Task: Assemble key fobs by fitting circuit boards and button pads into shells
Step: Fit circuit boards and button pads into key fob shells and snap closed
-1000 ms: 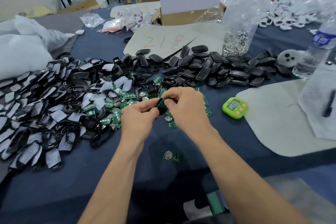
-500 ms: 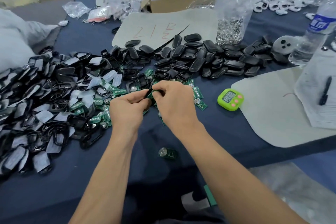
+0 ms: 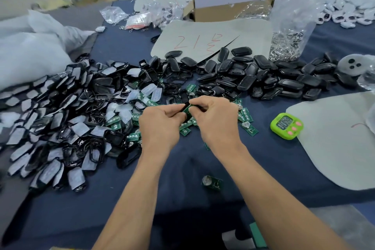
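A green circuit board [image 3: 190, 108] tilts against a thin black shell [image 3: 184, 107], above loose green boards [image 3: 246, 114].

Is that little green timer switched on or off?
On: the green timer shows dark digits on its display.

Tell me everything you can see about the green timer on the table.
The timer is lime green with rounded corners, plastic by its look. A dark display with pale digits fills most of its face; pink buttons sit beside that. It lies face up, turned askew, on the blue cloth to the right of the right hand, at the left edge of the grey sheet. Nothing grips it.
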